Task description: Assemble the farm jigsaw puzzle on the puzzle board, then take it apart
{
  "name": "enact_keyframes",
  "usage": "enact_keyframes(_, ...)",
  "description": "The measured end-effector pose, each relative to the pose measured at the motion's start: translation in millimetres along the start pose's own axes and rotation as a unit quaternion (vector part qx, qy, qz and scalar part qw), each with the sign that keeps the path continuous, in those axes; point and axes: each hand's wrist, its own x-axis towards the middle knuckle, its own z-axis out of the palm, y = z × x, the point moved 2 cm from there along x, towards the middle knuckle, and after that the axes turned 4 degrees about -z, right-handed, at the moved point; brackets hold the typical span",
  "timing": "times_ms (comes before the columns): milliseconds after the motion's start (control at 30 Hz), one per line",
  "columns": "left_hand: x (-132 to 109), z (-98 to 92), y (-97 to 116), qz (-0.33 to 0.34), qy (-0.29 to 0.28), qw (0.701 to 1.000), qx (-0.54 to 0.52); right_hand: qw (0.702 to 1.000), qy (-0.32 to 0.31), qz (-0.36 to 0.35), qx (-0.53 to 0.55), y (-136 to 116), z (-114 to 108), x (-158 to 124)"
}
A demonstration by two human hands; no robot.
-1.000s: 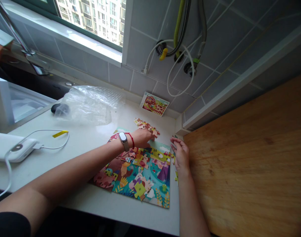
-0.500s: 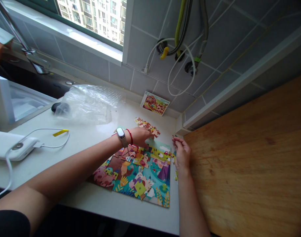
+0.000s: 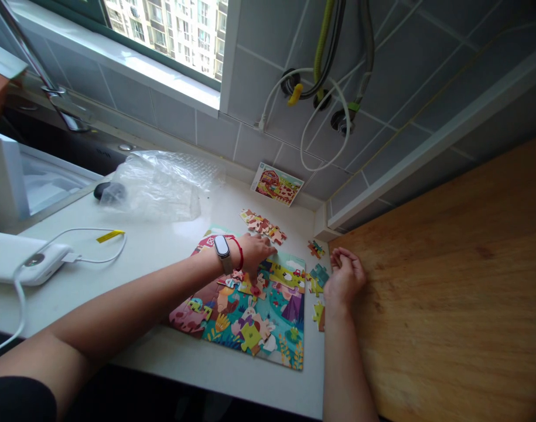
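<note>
A colourful animal jigsaw puzzle [image 3: 268, 316] lies on the white counter, mostly assembled, with a few pieces resting on top of it. My left hand [image 3: 254, 255] is over its upper edge, fingers spread and reaching down to the puzzle; no piece shows in its grasp. Just beyond are brown and cream loose pieces [image 3: 263, 225]. My right hand [image 3: 347, 278] rests by the wooden board, its fingers loosely curled with nothing visible in them. Left of it lie green and teal pieces [image 3: 317, 278] and a small cluster of mixed-colour pieces [image 3: 316, 248].
A farm picture card [image 3: 277, 184] leans against the tiled wall. Clear plastic wrapping [image 3: 157, 187] lies at the back left, near the sink. A white power bank [image 3: 26, 258] with a cable sits at the left. The wooden board [image 3: 447, 281] borders the right side.
My right hand has moved right, away from the small pieces, uncovering them. My left hand has shifted slightly, its fingers lower over the puzzle's upper part.
</note>
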Motion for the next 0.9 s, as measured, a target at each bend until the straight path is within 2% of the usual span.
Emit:
enact_keyframes(100,-1,-3.9,-1,-0.004,-0.002,1.000,0.001,1.000,0.027,-0.012,0.007,-2,-4,4)
enact_keyframes(267,-1,-16.5,-17,0.011,0.017,0.999,-0.033,1.000,0.024,-0.017,0.005,0,-5,5)
enact_keyframes(467,1,-21.7,-57,-0.095,0.106,0.990,0.001,1.000,0.001,-0.004,-0.004,6,-1,1)
enact_keyframes(600,7,-10.5,-78,-0.110,0.110,0.988,-0.026,1.000,-0.020,0.009,-0.010,9,4,-5)
enact_keyframes(767,17,-0.9,-79,-0.091,0.140,0.986,-0.024,0.999,-0.035,0.028,-0.007,8,8,-11)
enact_keyframes(900,18,-2.4,-78,-0.095,0.156,0.983,-0.021,0.998,-0.049,0.038,-0.009,8,10,-14)
